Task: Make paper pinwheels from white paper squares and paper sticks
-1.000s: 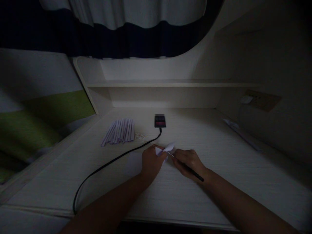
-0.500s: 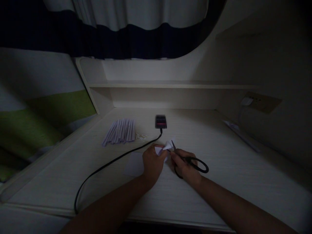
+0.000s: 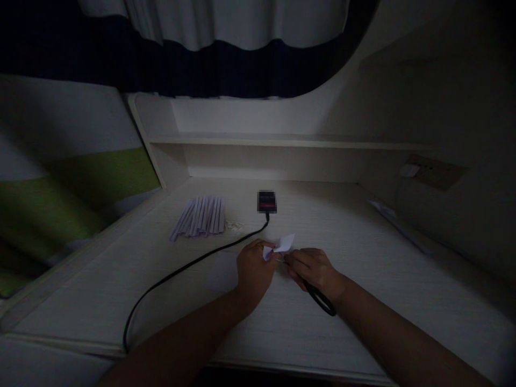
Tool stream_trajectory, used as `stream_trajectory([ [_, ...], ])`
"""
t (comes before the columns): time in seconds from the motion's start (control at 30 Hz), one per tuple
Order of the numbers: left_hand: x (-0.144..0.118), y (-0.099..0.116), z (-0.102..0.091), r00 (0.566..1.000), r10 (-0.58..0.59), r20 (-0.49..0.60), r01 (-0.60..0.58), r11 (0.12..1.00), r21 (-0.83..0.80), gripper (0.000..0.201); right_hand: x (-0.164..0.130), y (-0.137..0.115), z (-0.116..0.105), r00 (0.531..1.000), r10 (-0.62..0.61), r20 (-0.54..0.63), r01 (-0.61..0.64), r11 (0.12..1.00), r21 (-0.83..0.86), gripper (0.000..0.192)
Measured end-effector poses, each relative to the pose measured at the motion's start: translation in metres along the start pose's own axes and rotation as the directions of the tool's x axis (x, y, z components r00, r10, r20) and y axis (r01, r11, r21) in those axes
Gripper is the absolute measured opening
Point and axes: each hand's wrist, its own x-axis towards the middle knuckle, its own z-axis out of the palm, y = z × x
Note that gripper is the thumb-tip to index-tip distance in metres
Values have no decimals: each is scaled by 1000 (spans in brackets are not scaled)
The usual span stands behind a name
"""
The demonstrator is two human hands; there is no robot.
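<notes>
My left hand (image 3: 255, 267) is closed, pinching a small folded piece of white paper (image 3: 285, 243) that sticks up beyond the fingertips. Black-handled scissors (image 3: 321, 300) are in my right hand (image 3: 312, 269), its fingers wrapped round them. Their handles point toward me, and the blades reach the paper beside my left fingertips; how far they are apart I cannot make out. Partly behind my left hand, a flat sheet of white paper (image 3: 222, 271) lies on the desk.
Several rolled paper tubes (image 3: 201, 216) lie side by side at the left, with small pale scraps (image 3: 234, 225) next to them. A black cable (image 3: 193, 263) runs from a small dark device (image 3: 266, 201) across the desk (image 3: 382, 322). A shelf (image 3: 282, 141) spans the back.
My right hand has turned, swinging the scissors' handles down toward me and the blades from pointing up to lying against the paper. The paper now tilts to the right; my left hand has barely moved.
</notes>
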Motion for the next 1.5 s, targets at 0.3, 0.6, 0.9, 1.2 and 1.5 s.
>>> stream_trajectory([
  [0.3,2,3,-3,997,-77,-21,76,995,-58,11,10,-21,11,862,482,-159,-385,825,414,25],
  [0.6,3,7,-5,990,-129,-54,123,986,-109,12,24,-41,10,516,847,126,-656,296,694,31],
  [0.9,0,-1,-2,997,-73,30,74,997,-29,12,5,-4,4,999,22,-47,-18,996,85,18],
  [1.2,1,1,-3,990,-121,73,125,991,-48,14,7,-7,0,989,139,-57,-124,970,210,20],
  [1.5,2,2,0,980,-195,-33,188,969,-159,15,27,-38,9,473,865,167,-635,204,745,31],
])
